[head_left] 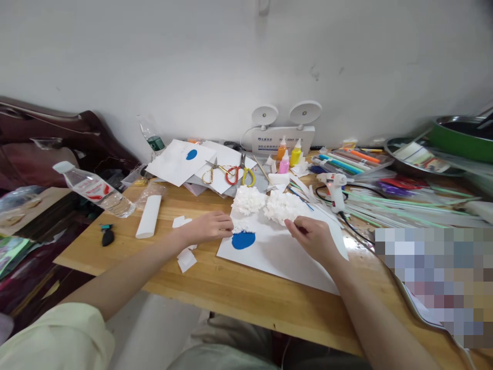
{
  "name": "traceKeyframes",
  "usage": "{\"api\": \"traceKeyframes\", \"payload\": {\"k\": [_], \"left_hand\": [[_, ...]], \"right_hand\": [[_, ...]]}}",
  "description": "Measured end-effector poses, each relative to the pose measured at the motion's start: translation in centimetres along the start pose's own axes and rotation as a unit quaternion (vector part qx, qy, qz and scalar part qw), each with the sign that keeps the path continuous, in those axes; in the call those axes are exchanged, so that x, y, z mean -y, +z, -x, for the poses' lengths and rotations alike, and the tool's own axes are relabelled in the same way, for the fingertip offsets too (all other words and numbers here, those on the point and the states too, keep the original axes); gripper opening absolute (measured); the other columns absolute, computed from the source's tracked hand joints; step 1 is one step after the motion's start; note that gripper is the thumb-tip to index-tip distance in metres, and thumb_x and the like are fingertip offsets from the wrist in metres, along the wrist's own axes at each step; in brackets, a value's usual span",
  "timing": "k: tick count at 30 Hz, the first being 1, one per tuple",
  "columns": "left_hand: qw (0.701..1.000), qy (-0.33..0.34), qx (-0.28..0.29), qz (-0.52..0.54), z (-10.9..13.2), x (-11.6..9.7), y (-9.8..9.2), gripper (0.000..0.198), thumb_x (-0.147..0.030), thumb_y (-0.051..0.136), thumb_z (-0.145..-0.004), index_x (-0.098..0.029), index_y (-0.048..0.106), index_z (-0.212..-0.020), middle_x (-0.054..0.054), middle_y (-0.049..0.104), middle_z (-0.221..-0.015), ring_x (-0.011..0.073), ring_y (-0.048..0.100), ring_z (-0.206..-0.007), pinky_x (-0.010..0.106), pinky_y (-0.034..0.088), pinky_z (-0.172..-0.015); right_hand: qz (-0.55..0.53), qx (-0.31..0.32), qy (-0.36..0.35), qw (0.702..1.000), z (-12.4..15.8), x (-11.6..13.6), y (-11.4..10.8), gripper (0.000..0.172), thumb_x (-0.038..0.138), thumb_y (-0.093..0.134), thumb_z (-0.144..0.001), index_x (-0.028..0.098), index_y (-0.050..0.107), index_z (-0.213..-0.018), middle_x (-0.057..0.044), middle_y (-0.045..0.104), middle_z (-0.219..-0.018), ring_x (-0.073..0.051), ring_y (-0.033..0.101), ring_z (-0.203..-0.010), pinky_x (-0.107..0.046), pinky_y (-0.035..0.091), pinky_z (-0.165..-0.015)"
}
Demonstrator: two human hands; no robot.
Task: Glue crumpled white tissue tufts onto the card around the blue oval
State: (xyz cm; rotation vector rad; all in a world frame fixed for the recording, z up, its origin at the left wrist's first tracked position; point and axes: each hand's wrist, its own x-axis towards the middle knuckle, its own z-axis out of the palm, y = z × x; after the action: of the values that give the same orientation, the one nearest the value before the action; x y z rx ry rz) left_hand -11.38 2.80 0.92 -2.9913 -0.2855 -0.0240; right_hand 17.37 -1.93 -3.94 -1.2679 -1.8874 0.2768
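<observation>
A white sheet (285,254) with a blue oval (243,240) lies on the wooden table (215,288). Two fluffy white clumps (269,204) sit along its far edge. My left hand (210,226) rests on the sheet's left edge, fingers curled and pressed together on a small white tuft just above the blue oval. My right hand (313,235) is closed in a pinch at the lower edge of the right clump (284,207), fingertips touching the white fluff.
Scissors (231,172) lie on stacked papers (181,160) behind. A glue gun (336,189), paint bottles (288,152), markers (348,158) and straws crowd the right. A water bottle (94,188), white roll (149,216) and paper scraps (185,257) lie left.
</observation>
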Motion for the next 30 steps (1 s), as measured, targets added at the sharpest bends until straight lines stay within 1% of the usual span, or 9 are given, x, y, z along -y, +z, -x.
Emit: {"api": "traceKeyframes", "payload": {"k": [6, 12, 19, 24, 30], "left_hand": [[1.0, 0.002, 0.001, 0.005, 0.2, 0.1, 0.1, 0.024, -0.009, 0.036, -0.088, -0.018, 0.058, -0.088, 0.007, 0.06, -0.09, 0.0151, 0.051, -0.091, 0.032, 0.04, -0.079], [1.0, 0.003, 0.005, 0.023, 0.2, 0.3, 0.6, 0.024, -0.009, 0.036, -0.088, -0.019, 0.058, -0.084, 0.007, 0.059, -0.089, 0.0147, 0.05, -0.089, 0.031, 0.038, -0.079], [0.999, 0.002, 0.047, 0.024, -0.1, 0.2, 0.4, 0.028, -0.009, 0.033, -0.088, -0.019, 0.058, -0.083, 0.007, 0.06, -0.092, 0.0149, 0.05, -0.091, 0.032, 0.038, -0.08], [0.999, 0.005, 0.01, 0.045, -0.2, 0.2, 0.8, 0.026, -0.009, 0.037, -0.087, -0.02, 0.059, -0.079, 0.007, 0.062, -0.089, 0.0155, 0.052, -0.092, 0.032, 0.04, -0.08], [0.999, -0.008, 0.01, 0.046, -0.3, -0.1, 0.7, 0.026, -0.009, 0.037, -0.087, -0.019, 0.06, -0.08, 0.007, 0.062, -0.088, 0.0157, 0.053, -0.089, 0.032, 0.041, -0.079]], "right_hand": [[0.004, 0.001, -0.003, 1.0, 0.0, -0.1, 0.0, 0.039, 0.031, 0.045, -0.084, 0.019, 0.035, -0.048, 0.004, 0.035, -0.045, -0.008, 0.031, -0.043, -0.023, 0.027, -0.046], [0.008, 0.01, 0.006, 1.0, -0.1, 0.1, -0.1, 0.039, 0.031, 0.046, -0.084, 0.019, 0.037, -0.047, 0.003, 0.04, -0.045, -0.008, 0.034, -0.042, -0.023, 0.028, -0.047], [0.004, 0.017, 0.007, 1.0, -0.1, 0.2, -0.2, 0.039, 0.031, 0.045, -0.084, 0.019, 0.037, -0.048, 0.002, 0.042, -0.045, -0.008, 0.036, -0.042, -0.023, 0.029, -0.047], [0.004, 0.013, 0.002, 1.0, 0.0, 0.2, -0.2, 0.039, 0.031, 0.044, -0.084, 0.019, 0.037, -0.048, 0.002, 0.042, -0.046, -0.008, 0.035, -0.043, -0.024, 0.029, -0.047], [-0.001, 0.006, -0.005, 1.0, 0.0, 0.1, -0.1, 0.038, 0.03, 0.045, -0.084, 0.019, 0.034, -0.049, 0.004, 0.036, -0.046, -0.008, 0.032, -0.043, -0.023, 0.027, -0.046]]}}
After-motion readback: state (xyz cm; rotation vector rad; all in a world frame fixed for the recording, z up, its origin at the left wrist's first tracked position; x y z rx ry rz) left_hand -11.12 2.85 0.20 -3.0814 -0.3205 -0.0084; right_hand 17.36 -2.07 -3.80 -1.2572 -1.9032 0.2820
